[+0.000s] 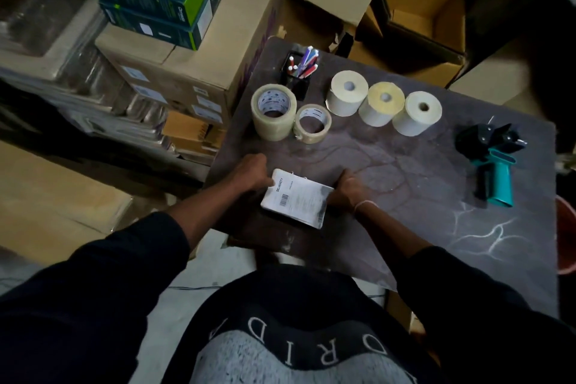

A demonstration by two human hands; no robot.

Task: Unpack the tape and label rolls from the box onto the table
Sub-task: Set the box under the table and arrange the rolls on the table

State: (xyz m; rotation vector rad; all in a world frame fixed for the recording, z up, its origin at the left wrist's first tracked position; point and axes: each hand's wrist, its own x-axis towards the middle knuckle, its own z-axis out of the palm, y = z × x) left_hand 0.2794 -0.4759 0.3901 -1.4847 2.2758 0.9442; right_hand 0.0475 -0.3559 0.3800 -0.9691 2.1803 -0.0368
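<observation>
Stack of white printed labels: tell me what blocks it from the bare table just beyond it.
Nothing visible: left hand and right hand hold the stack of white printed labels by its ends; the dark table beyond lies bare.

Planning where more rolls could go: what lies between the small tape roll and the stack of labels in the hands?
Only bare table between the small tape roll and the label stack, in the head view.

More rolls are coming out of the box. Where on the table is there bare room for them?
Bare patches: between the tape rolls, label rolls and the label stack; also near the right corner, below the tape dispenser. Crowded: the far edge, around the pen holder.
</observation>
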